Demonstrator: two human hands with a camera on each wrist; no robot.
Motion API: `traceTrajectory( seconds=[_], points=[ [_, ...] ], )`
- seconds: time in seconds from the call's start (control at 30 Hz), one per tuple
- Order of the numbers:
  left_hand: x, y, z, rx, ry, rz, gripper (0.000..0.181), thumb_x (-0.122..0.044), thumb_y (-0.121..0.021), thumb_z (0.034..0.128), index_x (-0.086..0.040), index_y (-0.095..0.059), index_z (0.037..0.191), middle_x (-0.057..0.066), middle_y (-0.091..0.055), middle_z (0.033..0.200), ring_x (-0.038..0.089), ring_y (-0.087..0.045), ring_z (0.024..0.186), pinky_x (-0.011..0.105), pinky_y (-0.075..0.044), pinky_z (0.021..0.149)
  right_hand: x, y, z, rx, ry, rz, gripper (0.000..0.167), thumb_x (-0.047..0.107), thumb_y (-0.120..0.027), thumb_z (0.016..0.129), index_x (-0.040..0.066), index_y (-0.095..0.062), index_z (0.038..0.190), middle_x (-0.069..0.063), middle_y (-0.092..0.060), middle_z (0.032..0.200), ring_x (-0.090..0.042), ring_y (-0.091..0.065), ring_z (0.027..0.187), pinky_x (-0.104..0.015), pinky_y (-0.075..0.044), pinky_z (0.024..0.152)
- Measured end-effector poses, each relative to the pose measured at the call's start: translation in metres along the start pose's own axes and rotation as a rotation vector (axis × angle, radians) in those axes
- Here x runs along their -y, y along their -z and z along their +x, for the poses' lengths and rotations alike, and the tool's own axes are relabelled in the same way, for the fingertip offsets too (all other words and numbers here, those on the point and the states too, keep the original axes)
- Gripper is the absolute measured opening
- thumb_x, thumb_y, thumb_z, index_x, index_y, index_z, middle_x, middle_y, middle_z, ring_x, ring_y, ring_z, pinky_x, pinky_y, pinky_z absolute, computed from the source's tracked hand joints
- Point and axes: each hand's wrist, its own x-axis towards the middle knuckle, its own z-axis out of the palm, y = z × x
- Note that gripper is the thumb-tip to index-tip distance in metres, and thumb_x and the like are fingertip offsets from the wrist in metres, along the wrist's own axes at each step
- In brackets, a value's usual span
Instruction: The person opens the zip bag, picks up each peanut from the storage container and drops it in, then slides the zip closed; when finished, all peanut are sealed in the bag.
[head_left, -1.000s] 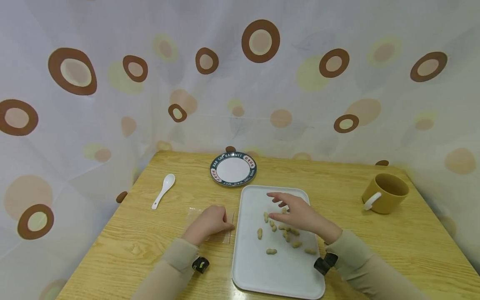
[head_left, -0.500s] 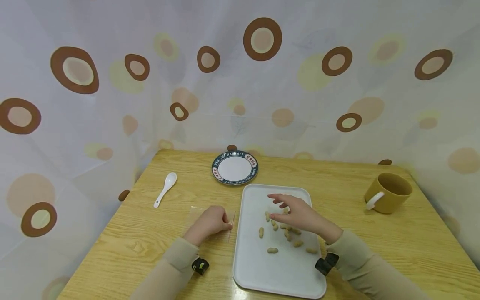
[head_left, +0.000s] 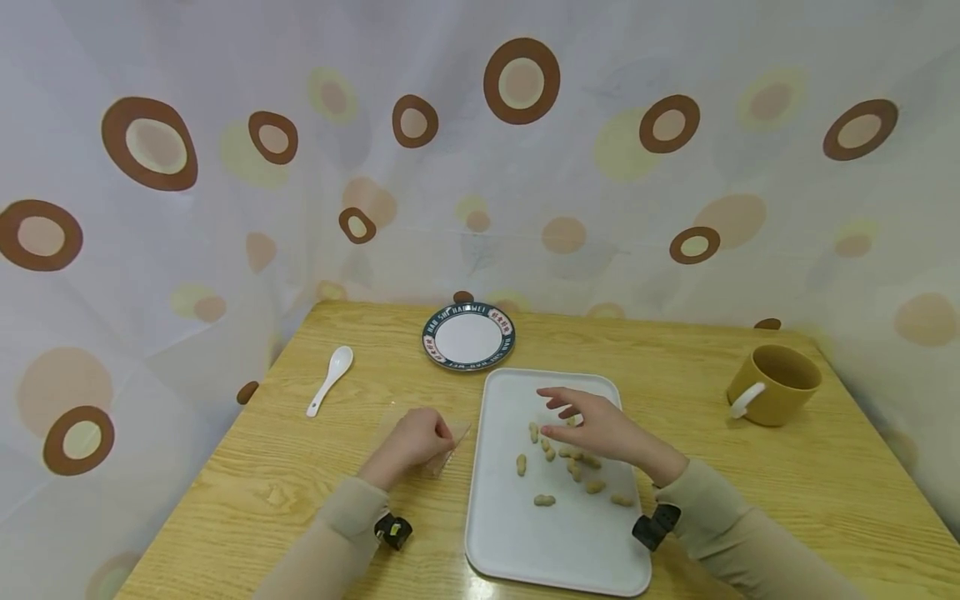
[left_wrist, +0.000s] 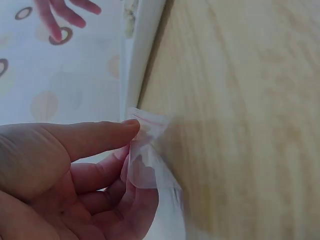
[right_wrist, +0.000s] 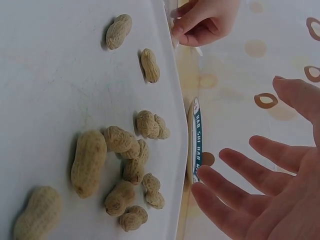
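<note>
The head view showed, nearest the body, the rounded near end of the white tray [head_left: 555,550], its raised rim lying between the two sleeves [head_left: 322,529] on the wooden table [head_left: 660,354]. Beyond that bare end lay the peanuts [head_left: 521,465], in their shells, some bunched towards the right rim, a few apart with tray surface around them. Left of the tray, the left hand [head_left: 415,437] pinched a clear plastic bag [left_wrist: 161,180] between thumb and fingers, close together; the bag's tilted edge came just beside the tray's left rim, and whether they touched could not be told. The right hand [head_left: 596,427] hung over the tray's right side, fingers spread well apart and gripping nothing. Farther out, wood separated the bag from the white spoon [head_left: 330,379] at left, and a broad stretch parted the tray from the mustard mug [head_left: 772,392] at right. Farthest, the rimmed plate [head_left: 468,337] sat near the table's back edge, before the patterned cloth [head_left: 450,183].
</note>
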Motion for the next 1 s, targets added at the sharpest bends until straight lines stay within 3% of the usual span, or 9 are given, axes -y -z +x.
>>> traceTrajectory(
  seconds=[0.2, 0.47, 0.7, 1.0],
  points=[
    [-0.006, 0.01, 0.007, -0.061, 0.04, -0.051, 0.01, -0.014, -0.072, 0.0872, -0.006, -0.073, 0.083, 0.002, -0.067, 0.079, 0.013, -0.057, 0.071, 0.026, -0.049, 0.067, -0.002, -0.001, 0.002, 0.0, -0.011, 0.014, 0.054, 0.028, -0.066, 0.095, 0.005, -0.05, 0.141, -0.023, -0.063, 0.125, -0.041, -0.063, 0.11, -0.044, -0.056, 0.085],
    [-0.019, 0.019, 0.014, -0.098, 0.035, -0.159, 0.013, -0.019, -0.071, 0.0906, -0.007, -0.074, 0.091, 0.002, -0.067, 0.083, 0.013, -0.057, 0.074, 0.026, -0.049, 0.069, 0.0, -0.004, 0.005, -0.03, -0.024, 0.031, 0.047, 0.024, -0.067, 0.094, 0.007, -0.055, 0.137, -0.019, -0.067, 0.12, -0.035, -0.066, 0.106, -0.046, -0.055, 0.086],
    [-0.033, 0.018, 0.017, -0.055, 0.038, -0.318, 0.015, -0.02, -0.071, 0.0914, -0.005, -0.073, 0.094, 0.005, -0.068, 0.084, 0.013, -0.061, 0.071, 0.024, -0.051, 0.066, 0.003, -0.007, 0.009, -0.049, -0.101, 0.118, 0.037, 0.019, -0.068, 0.094, 0.008, -0.061, 0.129, -0.01, -0.072, 0.112, -0.026, -0.067, 0.102, -0.044, -0.054, 0.089],
    [-0.054, 0.01, 0.018, 0.034, 0.0, -0.467, 0.018, -0.019, -0.07, 0.0924, -0.002, -0.071, 0.099, 0.008, -0.07, 0.086, 0.012, -0.063, 0.07, 0.033, -0.058, 0.075, 0.004, -0.013, 0.011, -0.014, -0.108, 0.214, 0.032, 0.019, -0.065, 0.096, 0.004, -0.063, 0.124, -0.011, -0.074, 0.106, -0.023, -0.069, 0.096, -0.033, -0.052, 0.082]
  ],
)
